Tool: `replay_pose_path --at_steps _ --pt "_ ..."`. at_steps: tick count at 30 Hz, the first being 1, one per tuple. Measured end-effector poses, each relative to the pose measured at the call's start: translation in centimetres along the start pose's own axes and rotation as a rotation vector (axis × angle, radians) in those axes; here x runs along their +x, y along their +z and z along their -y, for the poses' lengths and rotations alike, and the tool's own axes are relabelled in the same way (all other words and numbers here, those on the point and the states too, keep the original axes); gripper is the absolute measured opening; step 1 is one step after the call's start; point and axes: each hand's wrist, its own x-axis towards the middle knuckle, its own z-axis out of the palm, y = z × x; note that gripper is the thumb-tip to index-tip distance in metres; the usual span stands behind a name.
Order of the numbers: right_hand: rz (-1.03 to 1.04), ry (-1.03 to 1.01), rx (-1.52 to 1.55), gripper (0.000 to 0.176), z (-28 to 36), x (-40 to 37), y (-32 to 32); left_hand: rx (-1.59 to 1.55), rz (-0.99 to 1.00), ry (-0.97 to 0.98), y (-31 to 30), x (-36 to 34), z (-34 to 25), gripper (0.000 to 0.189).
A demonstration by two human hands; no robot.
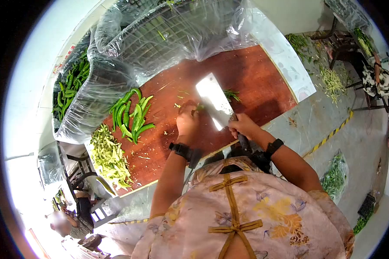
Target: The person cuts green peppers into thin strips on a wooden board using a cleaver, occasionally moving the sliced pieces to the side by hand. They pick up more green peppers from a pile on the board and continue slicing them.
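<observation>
My right hand is wrapped round the handle of a cleaver, whose wide shiny blade lies over the red-brown board. To the left of the blade, my left hand is closed low over the board, with a bit of green at its fingertips; what it holds is too small to make out. Beyond the blade lies a small bunch of thin green stems. Long green peppers lie on the board left of my left hand, beside a heap of pale green chopped pieces.
Plastic-lined crates stand behind the board, and one at the left holds green peppers. A bag of greens sits on the floor at right. Other people are seated at the far right and lower left.
</observation>
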Motion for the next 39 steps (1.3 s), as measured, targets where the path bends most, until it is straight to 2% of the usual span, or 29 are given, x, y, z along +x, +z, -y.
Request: replay_pose_path --at_steps 4,7,9,13,15,22,27,30,33,35,39 --pt "0.003 -0.118 -0.055 0.012 -1.5 -0.8 -0.7 -0.011 0.028 -0.033 -0.2 0.1 -0.1 0.012" --pt "0.114 -0.138 0.032 0.010 -1.5 -1.3 -0.9 -0.030 0.007 -0.032 -0.3 0.1 -0.2 0.012" --pt "-0.018 -0.094 0.014 0.014 -1.7 -1.7 -0.8 -0.048 -0.016 -0.024 -0.2 0.2 -0.1 0.013" --pt "-0.069 -0.140 -0.071 0.018 -2.8 -1.5 -1.0 -0.053 -0.016 -0.001 -0.1 0.3 0.1 0.013" --pt "-0.215 -0.318 -0.259 0.018 -4.2 -0.8 -0.8 -0.037 -0.002 -0.006 -0.2 0.3 -0.1 0.013" --pt "-0.217 -0.219 -0.172 0.019 -3.3 -1.5 0.2 -0.011 0.014 -0.018 -0.2 0.3 -0.2 0.012" --pt "-0.098 -0.132 -0.083 0.021 -1.6 -2.3 0.6 0.008 0.036 -0.025 0.0 0.4 0.1 0.012" --pt "-0.116 -0.125 -0.123 0.019 -1.8 -2.2 0.6 0.040 0.002 -0.006 0.1 0.4 0.3 0.012" --pt "-0.140 -0.071 -0.190 0.017 -1.5 -2.0 0.5 0.061 0.063 -0.068 0.3 0.4 0.3 0.012" --pt "-0.140 -0.070 -0.168 0.016 -1.1 -2.1 0.7 0.048 0.007 -0.004 0.4 0.4 0.6 0.012" --pt "-0.077 -0.121 -0.056 0.016 1.6 -2.8 1.7 0.044 0.015 -0.002 0.4 0.3 0.2 0.011"
